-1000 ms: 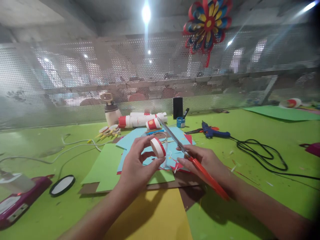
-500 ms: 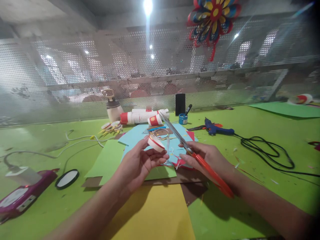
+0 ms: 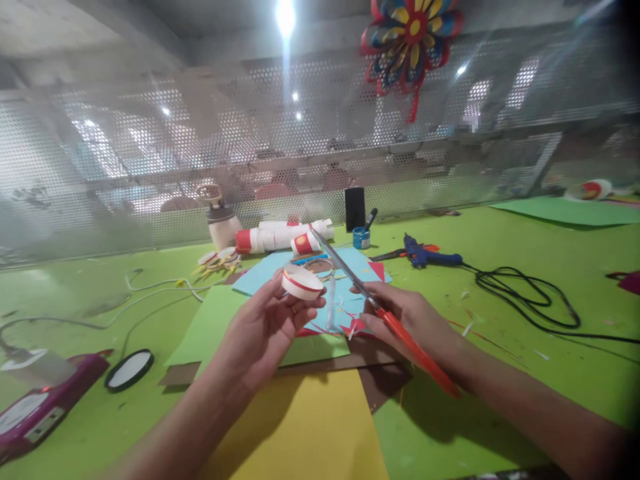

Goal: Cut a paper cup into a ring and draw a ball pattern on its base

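Observation:
My left hand [image 3: 260, 330] is palm up above the green table, its fingertips pinched on a short white ring with a red band, cut from a paper cup [image 3: 301, 282]. The ring's open side faces upward. My right hand [image 3: 417, 320] is closed on orange-handled scissors [image 3: 380, 310], whose closed blades point up and left, past the ring. Both hands hover over a pile of blue, red and green paper sheets [image 3: 345, 313]. A yellow sheet [image 3: 305, 427] lies nearest me.
At the back stand a stack of lying paper cups [image 3: 283, 238], a glue bottle [image 3: 220, 223], a small blue pot [image 3: 361, 237] and a black box [image 3: 354, 208]. A blue glue gun [image 3: 425, 257] with its black cord [image 3: 525, 300] lies right. A round lid [image 3: 129, 369] and a purple device [image 3: 45, 400] lie left.
My left hand has turned palm up and tipped the cup ring from on edge to lying flat, opening upward. The scissors hand has stayed about where it was.

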Available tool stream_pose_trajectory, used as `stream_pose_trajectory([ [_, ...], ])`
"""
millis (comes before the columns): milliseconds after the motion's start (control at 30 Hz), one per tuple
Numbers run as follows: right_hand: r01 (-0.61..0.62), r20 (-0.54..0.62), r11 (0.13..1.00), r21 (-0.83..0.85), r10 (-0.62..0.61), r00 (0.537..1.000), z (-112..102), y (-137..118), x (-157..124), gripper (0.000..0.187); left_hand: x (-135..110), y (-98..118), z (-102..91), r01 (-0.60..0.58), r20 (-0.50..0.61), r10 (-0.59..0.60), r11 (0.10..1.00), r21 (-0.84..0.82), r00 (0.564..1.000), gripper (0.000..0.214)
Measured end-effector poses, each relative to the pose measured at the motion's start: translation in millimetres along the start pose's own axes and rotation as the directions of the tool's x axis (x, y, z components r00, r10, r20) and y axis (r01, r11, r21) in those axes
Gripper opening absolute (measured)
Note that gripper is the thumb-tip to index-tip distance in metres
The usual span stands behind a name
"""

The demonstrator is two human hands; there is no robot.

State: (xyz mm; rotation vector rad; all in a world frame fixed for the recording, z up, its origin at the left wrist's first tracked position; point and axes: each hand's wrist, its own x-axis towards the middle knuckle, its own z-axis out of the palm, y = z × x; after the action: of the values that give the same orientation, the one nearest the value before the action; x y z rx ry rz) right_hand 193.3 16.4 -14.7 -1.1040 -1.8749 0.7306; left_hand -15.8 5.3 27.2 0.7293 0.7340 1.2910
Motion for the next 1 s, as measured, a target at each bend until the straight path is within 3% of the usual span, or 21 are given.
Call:
stream_pose_trajectory([
  [167, -0.055, 0.005, 0.996, -0.071, 0.056, 0.998, -4, -13, 0, 0.027, -3, 0, -0.6, -0.043, -0.052, 0.043, 0.999, -0.013, 0.998, 0.018],
  [367, 0.011, 0.015, 0.973, -0.232, -0.007, 1.0, -4, -22, -5, 0.047, -7, -3, -0.6, -0.071, 0.076, 0.069, 0.997, 0.022, 0.995, 0.018],
  [533, 0.046, 0.016, 0.959, -0.279, -0.044, 0.999, -4, -22, -9, 0.049, -11, -6, 2.9, -0.097, 0.184, 0.084, 0.993, 0.061, 0.979, 0.018],
  [733, 0.06, 0.054, 0.948, -0.311, -0.045, 0.998, -6, -23, -10, 0.05, -10, -10, -2.1, -0.081, 0.124, 0.071, 0.993, 0.084, 0.99, 0.025],
  [1000, 0.099, 0.048, 0.922, -0.374, -0.087, 0.995, -7, -20, -10, 0.048, -8, -11, -5.9, -0.067, 0.166, 0.06, 0.997, 0.037, 0.984, 0.025],
])
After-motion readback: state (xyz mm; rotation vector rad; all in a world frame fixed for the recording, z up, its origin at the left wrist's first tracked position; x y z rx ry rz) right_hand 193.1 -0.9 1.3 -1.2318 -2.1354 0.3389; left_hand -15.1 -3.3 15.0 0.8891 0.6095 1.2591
